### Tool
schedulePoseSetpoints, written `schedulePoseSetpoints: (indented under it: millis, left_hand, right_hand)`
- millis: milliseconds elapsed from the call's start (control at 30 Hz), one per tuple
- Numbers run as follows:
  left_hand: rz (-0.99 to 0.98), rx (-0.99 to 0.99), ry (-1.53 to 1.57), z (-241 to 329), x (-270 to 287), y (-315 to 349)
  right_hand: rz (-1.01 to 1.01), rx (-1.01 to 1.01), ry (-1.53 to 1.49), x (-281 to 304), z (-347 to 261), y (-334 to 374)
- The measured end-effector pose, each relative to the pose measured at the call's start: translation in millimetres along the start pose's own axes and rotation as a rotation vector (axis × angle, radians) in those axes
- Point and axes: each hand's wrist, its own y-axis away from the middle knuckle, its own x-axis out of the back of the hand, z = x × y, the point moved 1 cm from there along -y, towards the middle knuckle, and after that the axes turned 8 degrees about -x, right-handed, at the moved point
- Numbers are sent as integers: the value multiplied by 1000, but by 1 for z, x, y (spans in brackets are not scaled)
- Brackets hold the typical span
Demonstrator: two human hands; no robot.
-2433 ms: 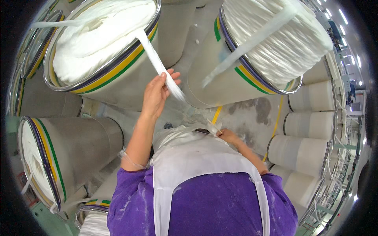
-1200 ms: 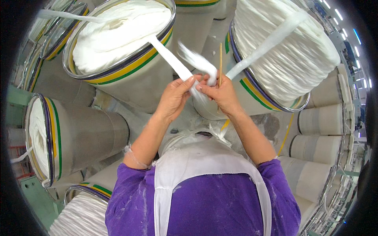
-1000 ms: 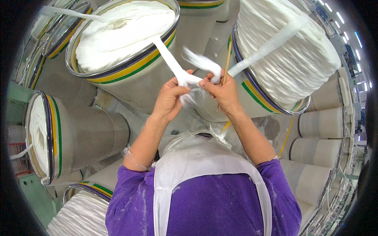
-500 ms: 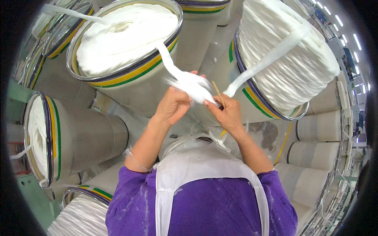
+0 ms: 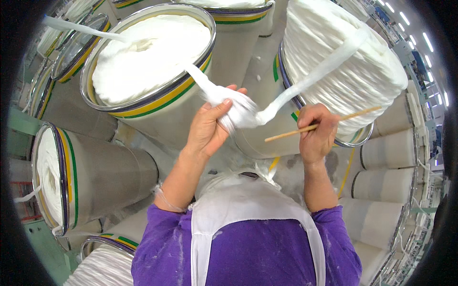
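My left hand (image 5: 210, 125) is closed on a white fibre sliver (image 5: 241, 110), the thumb pressing its fanned-out, fluffy part against the fingers. One end of this sliver runs up to the coiled sliver in the can (image 5: 157, 107) at the upper left. From its other side a strand (image 5: 310, 81) climbs to the tall sliver pile (image 5: 341, 62) in the right-hand can. In my right hand (image 5: 317, 131), held apart from the sliver, a thin wooden stick (image 5: 286, 135) lies across the closed fingers, sticking out at both sides.
A tilted-looking can (image 5: 95, 176) with sliver stands at the left, another can (image 5: 107, 257) at the lower left. More cans (image 5: 381, 183) line the right side. Loose fluff lies on the floor around a yellow line (image 5: 346, 171).
My right hand has moved right, away from the sliver, and the stick has swung from upright to nearly level. My left thumb now presses on the sliver's spread part.
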Motion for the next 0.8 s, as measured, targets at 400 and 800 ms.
schedulePoseSetpoints:
  millis: [400,800]
  left_hand:
    - [-96,84,134,14,-3,5]
    - [74,-79,-161,12,4,1]
  right_hand:
    - [-240,467,743,-48,30,2]
    - [-137,-377,-182,1,11,28]
